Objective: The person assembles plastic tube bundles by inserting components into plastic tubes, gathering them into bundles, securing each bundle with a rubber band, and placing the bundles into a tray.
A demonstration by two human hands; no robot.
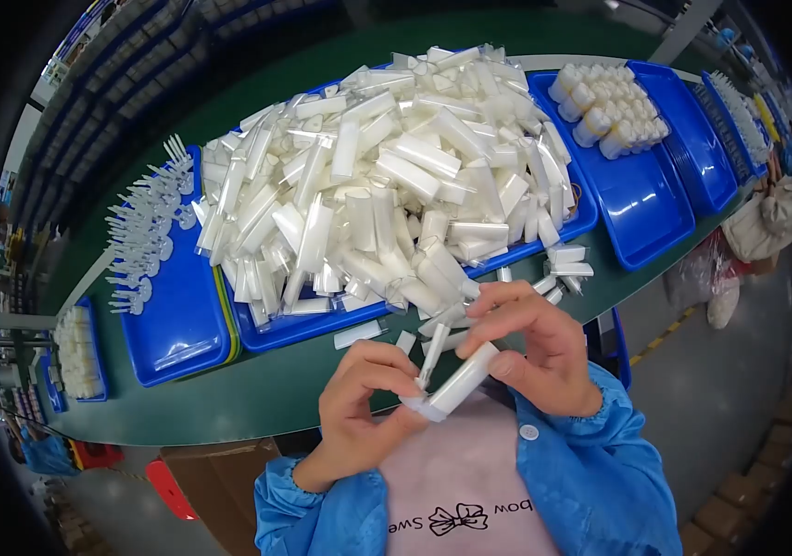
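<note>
A white cylindrical tube [463, 382] with a clear film-like end is tilted between my hands. My left hand [364, 408] pinches its lower end between thumb and fingers. Beside the tube, a thin whitish stick-like piece [435, 354] rises from my left fingertips; whether it joins the tube I cannot tell. At the upper end, my right hand [540, 347] has thumb and index finger closed about the tube. Just beyond my hands, a large heap of white pieces in clear plastic sleeves [387, 176] overflows a blue tray [299, 326]. Several loose sleeved pieces [359, 334] lie at the table's near side.
On the left, a blue tray [174, 338] bears rows of translucent stemmed parts [141, 241]. Farther left is a tray of white pieces [76, 352]. To the right, another blue tray [641, 218] holds white capped containers [604, 107]. Everything stands on a green table [183, 408].
</note>
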